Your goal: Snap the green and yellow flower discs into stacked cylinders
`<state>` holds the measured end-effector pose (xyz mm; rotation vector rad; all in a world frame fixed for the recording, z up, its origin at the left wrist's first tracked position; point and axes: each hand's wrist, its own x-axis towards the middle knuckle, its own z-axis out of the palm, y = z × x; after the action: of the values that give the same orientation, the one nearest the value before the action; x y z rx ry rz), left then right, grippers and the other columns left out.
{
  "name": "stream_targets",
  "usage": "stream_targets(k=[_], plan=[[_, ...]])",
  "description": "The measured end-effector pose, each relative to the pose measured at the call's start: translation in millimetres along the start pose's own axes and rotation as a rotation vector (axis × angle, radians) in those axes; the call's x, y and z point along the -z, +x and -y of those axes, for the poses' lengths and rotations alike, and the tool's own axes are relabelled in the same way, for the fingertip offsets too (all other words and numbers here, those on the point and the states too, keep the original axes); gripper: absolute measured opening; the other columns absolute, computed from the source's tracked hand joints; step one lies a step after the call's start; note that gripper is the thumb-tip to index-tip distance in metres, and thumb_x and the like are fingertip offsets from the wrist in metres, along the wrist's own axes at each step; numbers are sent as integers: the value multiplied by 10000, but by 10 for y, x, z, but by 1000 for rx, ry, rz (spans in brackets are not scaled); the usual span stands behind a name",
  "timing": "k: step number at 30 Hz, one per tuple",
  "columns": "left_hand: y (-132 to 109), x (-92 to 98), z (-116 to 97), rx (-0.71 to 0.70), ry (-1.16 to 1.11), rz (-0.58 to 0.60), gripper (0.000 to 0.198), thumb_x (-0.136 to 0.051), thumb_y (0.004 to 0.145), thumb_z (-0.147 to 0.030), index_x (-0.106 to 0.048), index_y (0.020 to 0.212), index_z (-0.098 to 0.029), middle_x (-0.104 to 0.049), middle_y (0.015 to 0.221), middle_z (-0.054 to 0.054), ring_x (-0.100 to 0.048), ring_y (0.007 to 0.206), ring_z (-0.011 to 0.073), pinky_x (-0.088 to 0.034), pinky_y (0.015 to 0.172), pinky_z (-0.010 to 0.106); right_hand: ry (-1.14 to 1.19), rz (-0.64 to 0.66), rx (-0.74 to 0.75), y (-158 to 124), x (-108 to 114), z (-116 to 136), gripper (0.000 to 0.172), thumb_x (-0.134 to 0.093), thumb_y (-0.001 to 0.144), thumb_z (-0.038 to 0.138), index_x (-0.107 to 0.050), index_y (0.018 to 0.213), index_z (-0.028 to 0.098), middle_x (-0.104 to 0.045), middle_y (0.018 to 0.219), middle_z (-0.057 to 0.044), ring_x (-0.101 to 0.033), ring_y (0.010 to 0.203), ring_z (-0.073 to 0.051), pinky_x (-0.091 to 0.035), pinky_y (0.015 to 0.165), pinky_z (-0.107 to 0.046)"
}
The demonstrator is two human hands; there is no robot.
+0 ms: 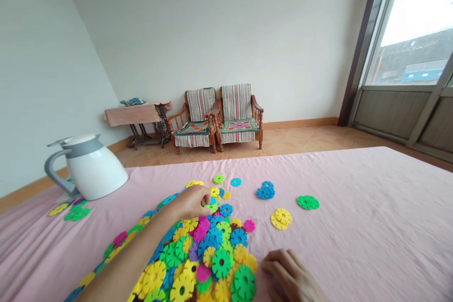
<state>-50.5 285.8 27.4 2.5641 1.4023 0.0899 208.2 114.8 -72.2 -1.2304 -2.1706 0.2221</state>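
My left hand [193, 202] reaches over the far part of a big pile of coloured, notched plastic discs [208, 245]. Its fingers are curled closed, and anything inside them is hidden. Just under the fingertips lies a light-green disc [211, 208]. At the pile's right edge my right hand [292, 273] rests on the cloth, fingers loosely bent and lying down, with nothing visible in them. A green disc [244, 283] is close to its left. Beyond it are small separate groups: yellow discs [281, 218], green discs [307, 202] and blue discs [265, 191].
A white and grey jug [94, 170] stands at the left of the pink tablecloth [368, 207], with several green discs [77, 212] beside it. A light-green disc [219, 179] and a blue disc [236, 182] lie toward the far edge. Two wooden armchairs [237, 104] stand beyond the table.
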Motion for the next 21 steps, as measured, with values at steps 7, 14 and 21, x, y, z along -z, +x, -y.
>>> stream_targets(k=[7, 14, 21], plan=[[41, -195, -54, 69, 92, -118, 240, -654, 620, -388, -550, 738, -207, -593, 727, -3, -563, 714, 188, -339, 568, 239, 1, 59, -7, -11, -1, -5, 265, -517, 776, 96, -577, 1006, 214, -619, 986, -55, -571, 869, -172, -492, 787, -263], [108, -266, -172, 121, 136, -174, 284, -654, 648, -432, -526, 748, -200, -593, 806, 30, -563, 789, 216, -364, 623, 261, -7, 55, 1, 9, -2, -5, 281, -514, 774, 75, -576, 1017, 202, -616, 992, -60, -569, 875, -169, -492, 789, -256], [140, -269, -272, 129, 160, -153, 281, -646, 650, -435, -536, 722, -188, -599, 813, 57, -571, 796, 233, -384, 637, 274, -20, 51, 4, 1, 16, 3, 263, -518, 779, 76, -579, 1003, 198, -621, 987, -59, -574, 868, -166, -497, 781, -252]])
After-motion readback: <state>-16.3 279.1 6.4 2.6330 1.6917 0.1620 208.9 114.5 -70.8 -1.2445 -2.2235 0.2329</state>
